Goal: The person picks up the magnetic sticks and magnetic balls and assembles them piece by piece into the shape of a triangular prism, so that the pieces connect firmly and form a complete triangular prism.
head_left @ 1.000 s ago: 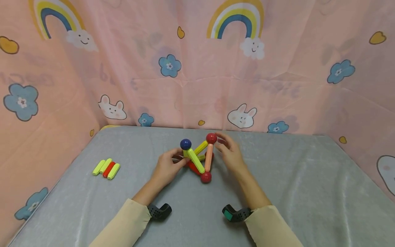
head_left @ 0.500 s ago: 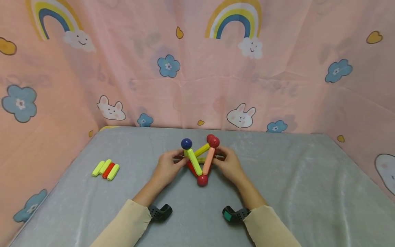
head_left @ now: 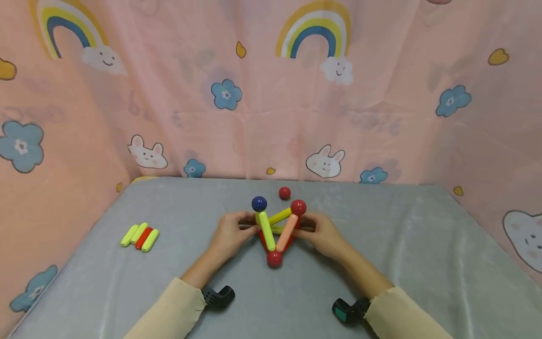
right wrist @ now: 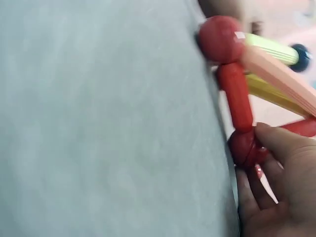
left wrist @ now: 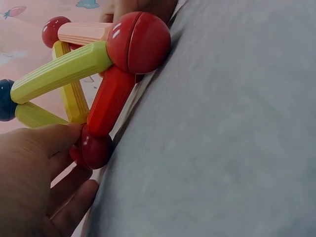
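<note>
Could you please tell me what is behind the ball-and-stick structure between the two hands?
In the head view, behind the structure, a separate red ball rests on the grey table, with pink cloth beyond. Anything the structure itself covers cannot be seen.

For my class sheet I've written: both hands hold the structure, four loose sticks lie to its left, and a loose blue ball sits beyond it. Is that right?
Not quite. The loose ball is red, not blue, as the head view shows. The rest stands: the left hand and right hand hold the structure, and four loose sticks lie to its left.
</note>
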Demonstrator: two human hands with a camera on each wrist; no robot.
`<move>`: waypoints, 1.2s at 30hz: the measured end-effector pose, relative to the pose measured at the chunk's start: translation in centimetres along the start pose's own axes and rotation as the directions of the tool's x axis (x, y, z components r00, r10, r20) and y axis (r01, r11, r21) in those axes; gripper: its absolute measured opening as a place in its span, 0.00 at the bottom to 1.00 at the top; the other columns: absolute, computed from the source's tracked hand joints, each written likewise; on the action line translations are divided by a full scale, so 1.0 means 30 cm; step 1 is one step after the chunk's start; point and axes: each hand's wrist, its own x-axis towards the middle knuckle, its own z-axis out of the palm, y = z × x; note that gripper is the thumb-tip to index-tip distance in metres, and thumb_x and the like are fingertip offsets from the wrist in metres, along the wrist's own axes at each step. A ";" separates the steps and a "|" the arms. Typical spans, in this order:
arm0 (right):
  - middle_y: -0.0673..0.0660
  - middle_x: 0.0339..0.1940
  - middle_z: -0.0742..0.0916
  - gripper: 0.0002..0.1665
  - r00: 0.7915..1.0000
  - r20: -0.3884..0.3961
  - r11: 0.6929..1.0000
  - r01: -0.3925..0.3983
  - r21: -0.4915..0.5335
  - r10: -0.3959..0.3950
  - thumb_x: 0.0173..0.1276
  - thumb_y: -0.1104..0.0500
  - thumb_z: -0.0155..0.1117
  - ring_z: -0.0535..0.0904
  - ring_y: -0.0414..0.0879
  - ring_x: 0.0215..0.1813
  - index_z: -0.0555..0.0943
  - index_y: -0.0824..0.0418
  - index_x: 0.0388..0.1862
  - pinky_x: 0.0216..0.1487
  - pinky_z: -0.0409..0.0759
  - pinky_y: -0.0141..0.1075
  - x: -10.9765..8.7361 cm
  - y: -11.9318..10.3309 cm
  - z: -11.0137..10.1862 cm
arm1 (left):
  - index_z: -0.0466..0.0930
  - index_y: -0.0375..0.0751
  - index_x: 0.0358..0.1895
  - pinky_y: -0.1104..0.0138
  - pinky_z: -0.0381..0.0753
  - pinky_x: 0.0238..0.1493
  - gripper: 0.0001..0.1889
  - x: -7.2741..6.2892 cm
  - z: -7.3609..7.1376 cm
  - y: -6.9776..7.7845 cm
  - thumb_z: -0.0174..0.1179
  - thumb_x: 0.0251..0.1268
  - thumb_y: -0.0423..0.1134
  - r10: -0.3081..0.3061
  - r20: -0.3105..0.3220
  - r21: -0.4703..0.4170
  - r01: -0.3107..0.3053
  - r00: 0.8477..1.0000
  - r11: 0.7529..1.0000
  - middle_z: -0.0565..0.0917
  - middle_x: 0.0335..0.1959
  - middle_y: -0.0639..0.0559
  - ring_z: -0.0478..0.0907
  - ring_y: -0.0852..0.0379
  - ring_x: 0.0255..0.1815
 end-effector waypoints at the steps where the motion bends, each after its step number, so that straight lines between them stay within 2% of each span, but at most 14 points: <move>1: 0.59 0.54 0.88 0.21 1.000 0.003 1.000 0.009 0.002 -0.009 0.69 0.59 0.69 0.85 0.52 0.57 0.82 0.61 0.60 0.62 0.83 0.45 -0.009 0.010 -0.001 | 0.88 0.37 0.49 0.60 0.87 0.51 0.13 -0.002 0.004 0.000 0.71 0.61 0.33 0.000 0.005 0.003 0.000 1.000 1.000 0.91 0.44 0.45 0.88 0.51 0.48; 5: 0.57 0.54 0.89 0.21 0.998 -0.044 0.999 0.039 0.002 -0.039 0.69 0.59 0.69 0.85 0.50 0.56 0.82 0.59 0.61 0.59 0.83 0.35 -0.036 0.039 0.005 | 0.88 0.38 0.50 0.60 0.87 0.51 0.13 -0.003 0.019 -0.001 0.70 0.61 0.33 0.003 0.032 0.007 -0.003 0.999 1.000 0.91 0.44 0.46 0.88 0.51 0.48; 8: 0.56 0.53 0.89 0.21 0.995 -0.084 0.999 0.052 -0.011 -0.053 0.68 0.60 0.70 0.85 0.50 0.55 0.82 0.59 0.59 0.57 0.83 0.32 -0.043 0.045 0.009 | 0.88 0.37 0.51 0.60 0.87 0.51 0.14 -0.003 0.026 -0.004 0.69 0.63 0.35 0.015 0.042 0.006 -0.016 0.999 1.000 0.91 0.45 0.46 0.88 0.51 0.48; 14: 0.57 0.52 0.89 0.21 0.996 -0.080 0.999 0.045 -0.002 -0.045 0.68 0.60 0.71 0.85 0.49 0.54 0.83 0.59 0.59 0.56 0.83 0.30 -0.040 0.035 0.021 | 0.87 0.36 0.52 0.59 0.88 0.48 0.14 -0.011 0.019 -0.012 0.69 0.63 0.34 -0.008 0.030 0.007 0.007 1.000 1.000 0.91 0.46 0.43 0.89 0.49 0.45; 18: 0.56 0.51 0.89 0.19 0.995 -0.087 0.998 0.058 0.004 -0.057 0.67 0.59 0.71 0.85 0.49 0.53 0.84 0.58 0.56 0.55 0.82 0.28 -0.041 0.040 0.028 | 0.87 0.39 0.52 0.60 0.87 0.49 0.14 -0.021 0.018 -0.019 0.68 0.64 0.35 -0.026 0.035 0.025 0.025 0.999 0.999 0.90 0.46 0.46 0.88 0.52 0.45; 21: 0.54 0.48 0.90 0.17 0.993 -0.095 0.998 0.068 -0.010 -0.069 0.66 0.59 0.72 0.86 0.47 0.50 0.85 0.57 0.53 0.54 0.83 0.30 -0.056 0.050 0.038 | 0.87 0.41 0.51 0.65 0.86 0.48 0.13 -0.037 0.026 -0.033 0.68 0.64 0.36 -0.035 0.038 0.022 0.034 0.999 0.999 0.90 0.45 0.48 0.87 0.56 0.44; 26: 0.52 0.45 0.90 0.15 0.991 -0.129 0.999 0.043 -0.012 -0.045 0.64 0.59 0.74 0.86 0.45 0.48 0.86 0.56 0.50 0.52 0.84 0.32 -0.080 0.058 0.055 | 0.87 0.43 0.49 0.73 0.83 0.43 0.12 -0.056 0.038 -0.052 0.70 0.63 0.37 -0.063 0.011 -0.007 0.063 0.998 0.998 0.89 0.42 0.50 0.84 0.60 0.41; 32: 0.53 0.43 0.90 0.15 0.978 -0.199 0.997 0.058 -0.043 -0.065 0.63 0.59 0.75 0.86 0.45 0.46 0.87 0.56 0.49 0.51 0.85 0.33 -0.088 0.054 0.041 | 0.86 0.44 0.50 0.71 0.85 0.44 0.12 -0.045 0.050 -0.046 0.69 0.64 0.39 -0.063 0.015 -0.003 0.063 0.998 0.998 0.89 0.42 0.50 0.86 0.58 0.42; 36: 0.53 0.42 0.90 0.15 0.975 -0.218 0.998 0.030 -0.059 -0.042 0.62 0.59 0.75 0.86 0.46 0.45 0.87 0.56 0.48 0.49 0.85 0.31 -0.082 0.049 0.033 | 0.86 0.40 0.50 0.67 0.86 0.46 0.13 -0.035 0.040 -0.039 0.69 0.64 0.37 -0.058 0.038 -0.023 0.059 0.998 0.998 0.89 0.43 0.47 0.87 0.56 0.43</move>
